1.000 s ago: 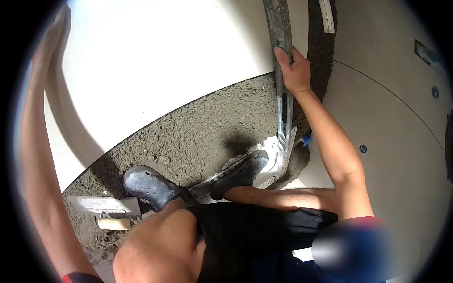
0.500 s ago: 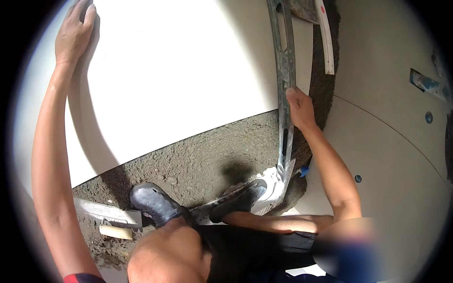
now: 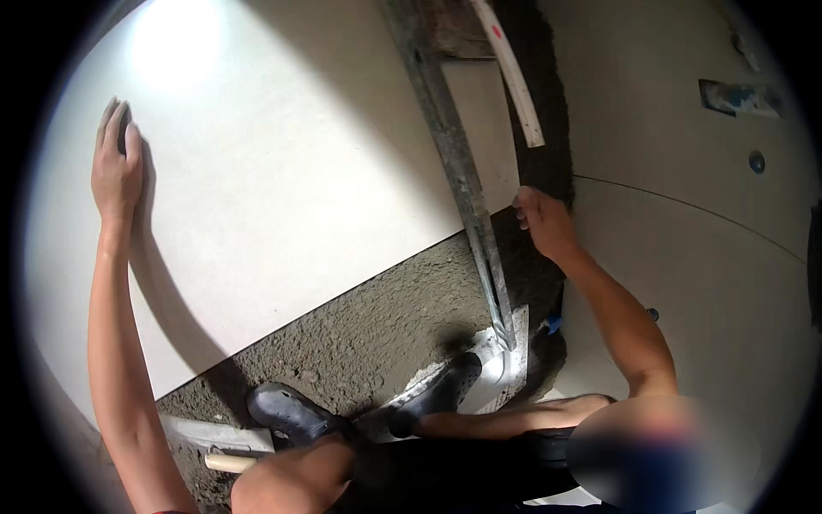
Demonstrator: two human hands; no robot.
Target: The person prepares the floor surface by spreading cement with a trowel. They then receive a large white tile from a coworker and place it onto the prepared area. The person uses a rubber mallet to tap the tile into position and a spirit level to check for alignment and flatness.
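Observation:
My left hand (image 3: 117, 171) rests on the large pale tile (image 3: 291, 180) near its left side, fingers stretched out. At the tile's near right corner is my right hand (image 3: 548, 224), its fingers curled in and nothing visible in them. Left of that hand, apart from it, a long grey metal level (image 3: 458, 158) crosses the tile's right part. Its near end is by a white-smeared metal piece (image 3: 514, 343) next to my foot. Rough grey mortar (image 3: 377, 313) shows along the tile's near edge.
A flat metal trowel with a pale handle (image 3: 229, 463) lies at the lower left. My dark clogs (image 3: 287, 414) stand on the mortar's near side. A pale strip (image 3: 514, 77) lies at the far right, beside a tiled wall (image 3: 659, 128) with pipe openings.
My right hand has let go of the level, which now slants further left at its far end. The view has shifted; my left hand still lies on the tile.

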